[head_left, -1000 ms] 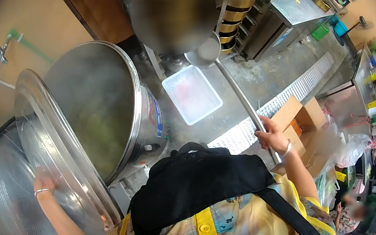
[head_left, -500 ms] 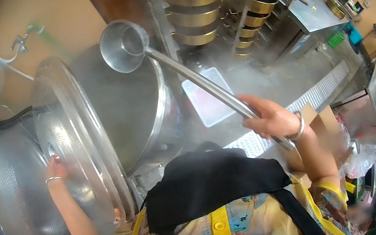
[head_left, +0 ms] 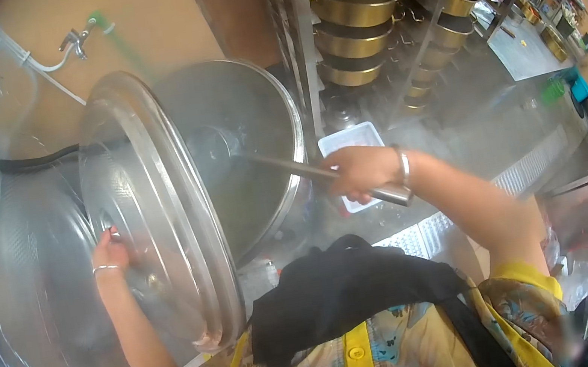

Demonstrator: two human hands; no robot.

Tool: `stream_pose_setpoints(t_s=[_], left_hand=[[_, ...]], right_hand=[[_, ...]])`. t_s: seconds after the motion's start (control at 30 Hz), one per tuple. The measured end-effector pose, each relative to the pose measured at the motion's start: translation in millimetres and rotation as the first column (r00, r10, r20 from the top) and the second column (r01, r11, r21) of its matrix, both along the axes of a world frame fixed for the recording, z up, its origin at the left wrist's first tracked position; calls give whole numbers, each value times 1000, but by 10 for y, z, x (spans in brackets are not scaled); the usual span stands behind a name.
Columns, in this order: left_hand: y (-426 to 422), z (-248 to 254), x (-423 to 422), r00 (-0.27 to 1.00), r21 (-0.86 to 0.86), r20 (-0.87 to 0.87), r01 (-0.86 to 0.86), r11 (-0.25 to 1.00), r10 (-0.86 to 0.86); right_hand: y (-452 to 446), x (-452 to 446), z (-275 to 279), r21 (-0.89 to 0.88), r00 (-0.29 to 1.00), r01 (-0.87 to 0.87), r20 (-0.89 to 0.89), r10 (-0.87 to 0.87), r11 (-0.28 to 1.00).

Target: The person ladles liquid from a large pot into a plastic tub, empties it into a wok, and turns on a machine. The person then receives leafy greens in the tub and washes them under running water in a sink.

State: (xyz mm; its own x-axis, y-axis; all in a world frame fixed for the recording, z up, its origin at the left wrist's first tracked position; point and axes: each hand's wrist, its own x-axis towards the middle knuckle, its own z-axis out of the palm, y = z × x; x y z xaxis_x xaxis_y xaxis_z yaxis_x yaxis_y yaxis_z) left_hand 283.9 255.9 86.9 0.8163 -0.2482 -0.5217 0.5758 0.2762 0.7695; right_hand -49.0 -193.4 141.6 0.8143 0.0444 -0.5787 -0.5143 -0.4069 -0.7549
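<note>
My left hand [head_left: 109, 253] is closed on the knob of a large round metal lid [head_left: 179, 201], which stands tilted on edge at the left side of a big metal stockpot [head_left: 296, 126]. With my right hand [head_left: 362, 172] I grip the long handle of a metal ladle [head_left: 282, 164]. The handle crosses over the pot's right rim. Its bowl is inside the pot, faint in the steam, so I cannot tell how deep it sits in the contents.
A rack holding stacked brass-coloured pots [head_left: 356, 41] stands beyond the pot. A white plastic tub [head_left: 352, 138] is on the floor to its right, near a metal drain grate [head_left: 423, 236]. A tap [head_left: 75, 43] juts from the wall.
The ladle has gone down from above the pot into it, and my right hand has moved left and slightly lower. My left hand still holds the lid. The view has shifted.
</note>
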Motion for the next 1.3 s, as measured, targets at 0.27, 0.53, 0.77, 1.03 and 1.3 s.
stream_pose_setpoints(t_s=[0.27, 0.53, 0.77, 1.03, 1.3], left_hand=[[82, -134, 138, 998, 22, 52, 29, 999, -30], [-264, 218, -248, 999, 95, 18, -31, 995, 30], [-94, 33, 24, 1000, 75, 7, 6, 997, -6], [-135, -113, 226, 992, 142, 97, -88, 986, 75], [-168, -112, 203, 995, 148, 74, -83, 986, 73]], right_hand=[[-2, -744, 360, 682, 945, 284, -78, -319, 674], [135, -1787, 740, 661, 818, 495, -135, -559, 565], [206, -2530, 615, 472, 590, 748, -152, -793, 466], [-110, -2674, -440, 229, 486, 866, -179, -855, 444], [-387, -2488, -1717, 253, 390, 910, -255, -885, 328]])
